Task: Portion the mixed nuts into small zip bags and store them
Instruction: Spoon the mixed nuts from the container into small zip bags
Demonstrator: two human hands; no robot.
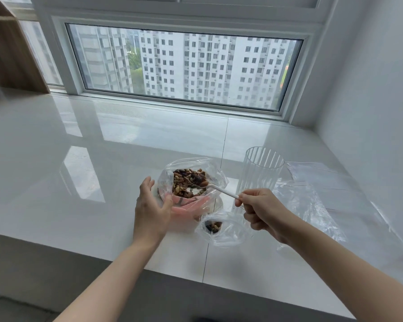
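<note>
Mixed nuts point(188, 182) lie in an open clear bag point(215, 177) that sits in a pink bowl point(186, 206) on the white counter. My left hand point(150, 209) rests against the bowl's left side with relaxed fingers. My right hand point(261, 211) grips the handle of a white plastic spoon point(221, 189), whose tip is in the nuts. A small zip bag point(223, 228) with a few nuts inside lies open just in front of the bowl, under my right hand.
A tall ribbed clear glass point(258, 173) stands right of the bowl. Several empty clear zip bags point(321, 194) lie spread at the right. The glossy white counter point(79, 182) runs to a window point(184, 66) at the back; a white wall point(370, 89) bounds the right.
</note>
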